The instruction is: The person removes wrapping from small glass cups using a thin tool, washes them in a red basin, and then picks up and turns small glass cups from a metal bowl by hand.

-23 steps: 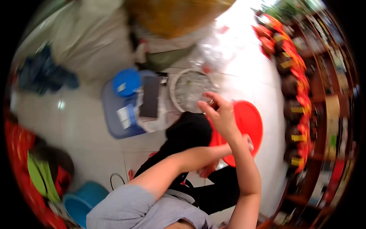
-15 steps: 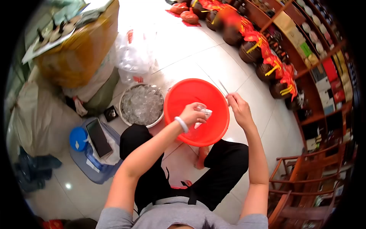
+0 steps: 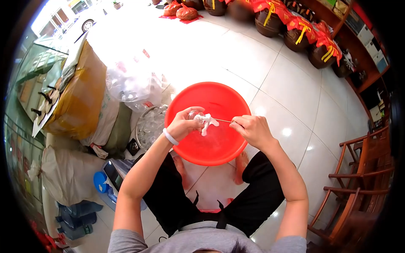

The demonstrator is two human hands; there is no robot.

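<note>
Over the round red plastic basin (image 3: 219,147), our left hand (image 3: 181,124) grips a small, clear, rounded vessel (image 3: 196,114), likely slippery and fragile, best cradled by its body, while our right hand (image 3: 255,130) pinches a thin straight stick (image 3: 222,120).

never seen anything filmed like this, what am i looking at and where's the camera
There's no machine here: these are a person's two bare hands, filmed by a camera worn on the head, looking forward and down. The left hand holds a small clear piece with white material at its end. The right hand grips a thin stick pointing toward it. Below is a red basin; beside that, a container of clear pieces. Around them is a tiled floor.
</note>
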